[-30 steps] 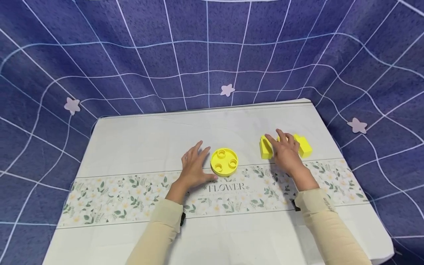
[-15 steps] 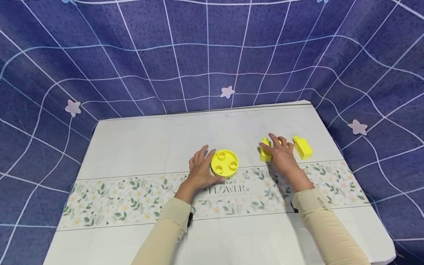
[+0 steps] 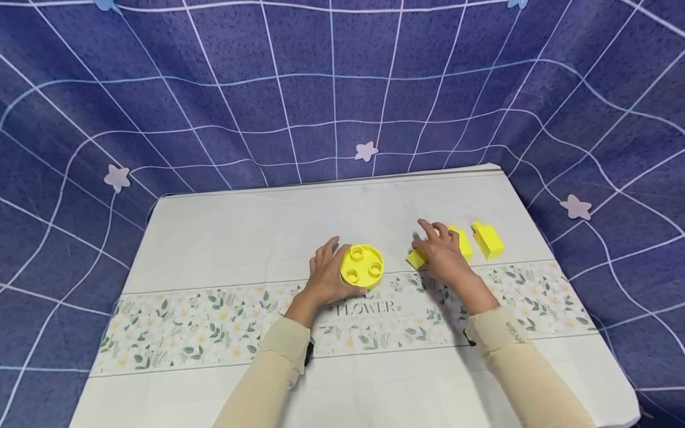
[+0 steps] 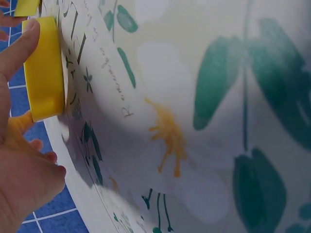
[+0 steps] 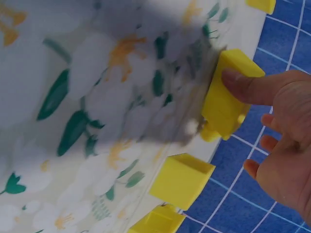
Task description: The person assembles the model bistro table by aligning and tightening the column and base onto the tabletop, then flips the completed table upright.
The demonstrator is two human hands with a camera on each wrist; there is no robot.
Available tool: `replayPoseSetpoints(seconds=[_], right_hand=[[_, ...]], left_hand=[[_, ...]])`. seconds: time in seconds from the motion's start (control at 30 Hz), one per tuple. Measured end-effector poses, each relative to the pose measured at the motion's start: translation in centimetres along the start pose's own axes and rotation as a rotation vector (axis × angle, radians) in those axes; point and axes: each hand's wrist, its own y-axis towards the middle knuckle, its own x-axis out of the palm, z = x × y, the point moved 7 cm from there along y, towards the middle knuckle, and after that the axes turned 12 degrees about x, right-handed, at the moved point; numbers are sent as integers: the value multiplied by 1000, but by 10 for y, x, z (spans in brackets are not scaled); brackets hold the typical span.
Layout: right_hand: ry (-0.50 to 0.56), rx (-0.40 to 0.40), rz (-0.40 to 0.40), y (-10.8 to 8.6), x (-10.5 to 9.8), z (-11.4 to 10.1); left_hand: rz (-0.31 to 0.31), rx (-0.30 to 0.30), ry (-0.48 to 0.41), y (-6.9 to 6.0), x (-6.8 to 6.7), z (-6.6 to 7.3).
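Note:
A round yellow disc with a raised rim and 3 hollow pegs lies on the table. My left hand holds it from the left, its thumb at the near edge and fingers at the far side; the left wrist view shows the disc's side between them. To the right, my right hand grips a yellow block, tilted and partly covered by the fingers. In the right wrist view the thumb presses on this held block. Two more yellow blocks lie right of that hand, a nearer one and a farther one.
A white table cover with a printed flower band spreads beneath everything. Behind and at both sides hangs a blue curtain with white lines and pale stars.
My left hand has moved right and closed round the disc. My right hand has shifted left, taking hold of the leftmost block and turning it, which uncovers the middle block.

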Motion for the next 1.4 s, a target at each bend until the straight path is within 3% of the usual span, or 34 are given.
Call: replayPoseSetpoints(seconds=[0.23, 0.5, 0.7, 1.03, 1.4], right_hand=[[125, -31, 89, -7, -15, -11], [476, -51, 157, -10, -35, -31], [674, -49, 124, -10, -33, -41], [808, 18, 49, -11, -20, -47], [786, 11, 29, -12, -2, -53]], left_hand=[[-11, 22, 10, -2, 1, 1], [-27, 22, 34, -1, 0, -3], [-14, 33, 33, 2, -1, -4], [-16, 28, 36, 1, -4, -2], [-14, 22, 54, 2, -2, -5]])
